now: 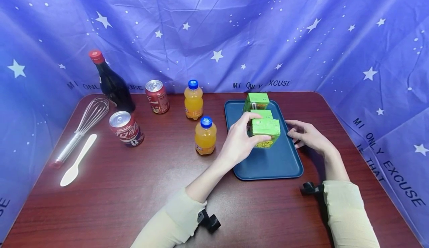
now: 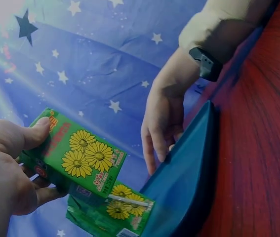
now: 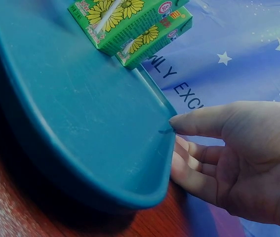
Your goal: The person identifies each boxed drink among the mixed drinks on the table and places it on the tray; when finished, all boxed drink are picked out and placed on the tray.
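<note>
My left hand [image 1: 239, 138] holds a green drink carton [image 1: 266, 132] with yellow flowers, thumb on one side and fingers on the other. This carton [image 2: 78, 153] is tilted in the left wrist view. Behind it, two similar cartons stand on the blue tray [image 1: 268, 166]: one at the far end [image 1: 257, 99], one partly hidden by the held carton [image 1: 263, 113]. At the tray's right edge, my right hand [image 1: 308, 136] grips the rim. In the right wrist view, its thumb [image 3: 199, 122] touches the rim and the other fingers curl against the outer side.
Two orange drink bottles [image 1: 205, 136] [image 1: 193, 101] stand left of the tray. Farther left are two cans [image 1: 157, 97] [image 1: 126, 129], a dark bottle [image 1: 114, 86] with a red cap, a whisk [image 1: 82, 129] and a white spoon [image 1: 78, 160]. A blue starry curtain [image 1: 201, 35] surrounds the table.
</note>
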The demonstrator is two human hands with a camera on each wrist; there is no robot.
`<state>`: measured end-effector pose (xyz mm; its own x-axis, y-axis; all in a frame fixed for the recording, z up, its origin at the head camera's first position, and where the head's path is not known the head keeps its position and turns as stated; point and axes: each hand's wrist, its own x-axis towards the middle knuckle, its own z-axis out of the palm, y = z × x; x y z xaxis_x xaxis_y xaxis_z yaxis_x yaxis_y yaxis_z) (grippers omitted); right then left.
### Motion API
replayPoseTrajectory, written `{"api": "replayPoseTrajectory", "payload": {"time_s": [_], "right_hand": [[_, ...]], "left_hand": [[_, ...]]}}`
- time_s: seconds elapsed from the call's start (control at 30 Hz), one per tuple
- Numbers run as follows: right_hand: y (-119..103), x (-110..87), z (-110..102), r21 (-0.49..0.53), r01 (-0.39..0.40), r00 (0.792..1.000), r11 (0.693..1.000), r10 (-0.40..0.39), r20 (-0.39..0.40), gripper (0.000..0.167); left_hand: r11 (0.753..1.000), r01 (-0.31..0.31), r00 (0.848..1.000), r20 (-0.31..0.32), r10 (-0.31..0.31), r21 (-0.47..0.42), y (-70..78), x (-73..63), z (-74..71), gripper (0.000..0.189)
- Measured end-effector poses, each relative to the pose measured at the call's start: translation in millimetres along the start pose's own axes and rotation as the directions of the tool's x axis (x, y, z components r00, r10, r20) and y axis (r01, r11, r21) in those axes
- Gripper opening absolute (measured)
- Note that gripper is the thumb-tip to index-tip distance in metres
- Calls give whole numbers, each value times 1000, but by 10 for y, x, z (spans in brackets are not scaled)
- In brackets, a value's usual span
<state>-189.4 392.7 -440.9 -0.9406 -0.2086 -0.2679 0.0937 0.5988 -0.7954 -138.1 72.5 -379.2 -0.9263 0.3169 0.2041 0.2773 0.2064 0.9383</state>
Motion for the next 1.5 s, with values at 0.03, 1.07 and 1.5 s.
{"api": "replayPoseTrajectory", "payload": {"time_s": [0.03, 1.07, 1.5], "right_hand": [[0, -2, -3, -3, 0, 1000, 1000, 0, 0, 60], [-11, 13, -10, 1, -12, 1000, 1000, 12, 7, 61], [-17, 18, -7, 2, -8, 1000, 1000, 8, 6, 60]], "left_hand": [[1000, 3, 1000, 2, -3, 3, -11, 3, 7, 54], [988, 85, 995, 45, -92, 128, -302, 78, 258, 50], [983, 106, 994, 13, -110, 152, -344, 78, 304, 51]]}}
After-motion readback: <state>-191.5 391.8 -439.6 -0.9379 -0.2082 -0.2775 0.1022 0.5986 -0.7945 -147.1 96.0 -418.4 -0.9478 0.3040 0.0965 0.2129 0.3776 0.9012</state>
